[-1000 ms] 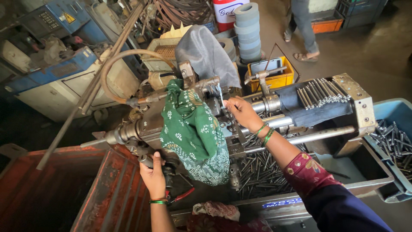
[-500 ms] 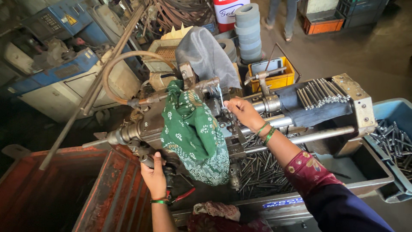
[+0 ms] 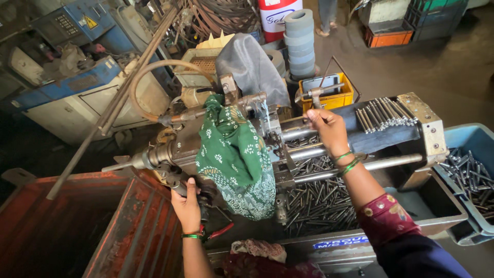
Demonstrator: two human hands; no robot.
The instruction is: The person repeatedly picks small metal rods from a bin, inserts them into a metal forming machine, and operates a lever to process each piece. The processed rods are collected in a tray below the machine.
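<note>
My left hand (image 3: 188, 206) is closed around a dark lever handle (image 3: 177, 186) at the lower left of a grimy metal machine (image 3: 288, 154). A green patterned cloth (image 3: 234, 154) hangs over the machine's middle. My right hand (image 3: 327, 128), with green bangles on the wrist, hovers over the machine's steel guide bars (image 3: 391, 162). Its fingers are curled together and I see nothing between them. Just to its right, a row of thin metal rods (image 3: 383, 113) lies on a dark shelf.
A rusty red bin (image 3: 77, 231) stands at the lower left. Several loose rods fill the tray (image 3: 319, 206) under the machine and a blue crate (image 3: 476, 170) at right. A yellow crate (image 3: 329, 95), a grey stack of discs (image 3: 301, 38) and a long tilted bar (image 3: 110, 110) lie behind.
My right hand has drawn back from beside the green cloth and moved right, toward the row of rods. My left hand stays on the lever handle.
</note>
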